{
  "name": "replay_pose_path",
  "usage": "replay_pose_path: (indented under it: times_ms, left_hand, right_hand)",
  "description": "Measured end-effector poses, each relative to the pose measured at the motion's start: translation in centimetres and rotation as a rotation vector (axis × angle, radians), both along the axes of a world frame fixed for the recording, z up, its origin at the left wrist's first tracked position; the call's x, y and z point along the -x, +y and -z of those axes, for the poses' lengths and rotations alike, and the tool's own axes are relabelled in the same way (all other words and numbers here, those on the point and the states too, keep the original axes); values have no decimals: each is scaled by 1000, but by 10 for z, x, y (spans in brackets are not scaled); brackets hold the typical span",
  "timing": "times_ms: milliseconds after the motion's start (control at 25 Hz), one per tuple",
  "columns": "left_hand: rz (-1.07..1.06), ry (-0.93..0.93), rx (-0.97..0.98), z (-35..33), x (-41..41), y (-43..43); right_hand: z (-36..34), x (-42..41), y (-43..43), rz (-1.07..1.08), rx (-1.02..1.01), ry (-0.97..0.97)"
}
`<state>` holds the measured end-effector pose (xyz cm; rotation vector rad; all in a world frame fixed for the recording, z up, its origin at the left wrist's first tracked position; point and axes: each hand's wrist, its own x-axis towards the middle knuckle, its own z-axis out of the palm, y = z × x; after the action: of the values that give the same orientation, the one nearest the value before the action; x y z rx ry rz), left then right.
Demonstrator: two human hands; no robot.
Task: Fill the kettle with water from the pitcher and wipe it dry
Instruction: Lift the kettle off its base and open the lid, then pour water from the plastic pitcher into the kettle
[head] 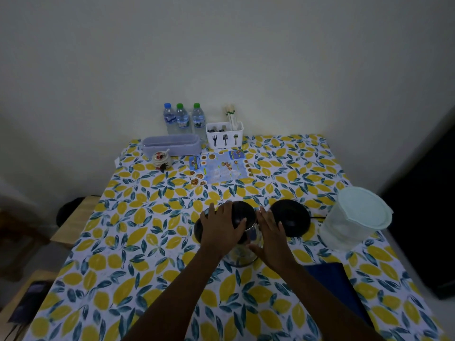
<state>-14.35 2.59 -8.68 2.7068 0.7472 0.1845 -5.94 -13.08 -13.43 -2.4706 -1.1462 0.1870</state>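
A steel kettle (pixel 242 254) with a black lid (pixel 242 215) stands in the middle of the lemon-print table (pixel 138 242). My left hand (pixel 221 228) lies flat over the lid and the kettle's left side. My right hand (pixel 272 238) presses against the kettle's right side, fingers extended. The round black kettle base (pixel 291 219) sits just to the right, its cord running right. A clear plastic pitcher (pixel 352 222) with a pale lid stands at the right edge. A dark blue cloth (pixel 330 276) lies under my right forearm.
At the back by the wall stand three water bottles (pixel 183 119), a white cutlery caddy (pixel 224 135), a lilac box (pixel 172 145), a small ceramic jar (pixel 160 159) and a printed leaflet (pixel 220 168). Wooden stools (pixel 73 222) stand left of the table.
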Motion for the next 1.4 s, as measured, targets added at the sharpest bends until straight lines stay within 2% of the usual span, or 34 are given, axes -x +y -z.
replay_pose_path:
  times_ms: [120, 240, 400, 480, 600, 800, 880, 960, 1040, 1160, 1400]
  left_hand:
    - [-21, -143, 75, -11, 4, -3]
    - [-54, -381, 348, -20, 13, 8]
    - [-86, -500, 808, -22, 41, 23]
    - [-136, -549, 893, -21, 51, 25]
    - [-168, -567, 847, -20, 55, 26]
    - [-336, -570, 823, -11, 64, 23]
    - [-352, -526, 622, -16, 67, 25]
    - [-258, -494, 242, -22, 69, 27]
    - [-111, -472, -6, -28, 66, 19]
    - [100, -395, -62, -27, 49, -12]
    - [419, -283, 39, -25, -38, -108]
  right_hand:
    - [-4, 3, 0, -2, 31, -10]
    - [-9, 6, 0, 24, 83, -65]
    - [-11, 21, 4, -3, 81, -133]
    - [-9, 28, 4, -24, 27, -58]
    - [-11, 28, 5, 4, -33, 5]
    - [-9, 27, 4, -15, -84, 33]
    - [-9, 26, 4, -30, -121, 61]
    - [-10, 24, 0, -38, -168, 109]
    - [-14, 21, -10, -16, -242, 161]
    - [-24, 12, -43, 69, -321, 140]
    - [-64, -37, -157, 345, -449, -9]
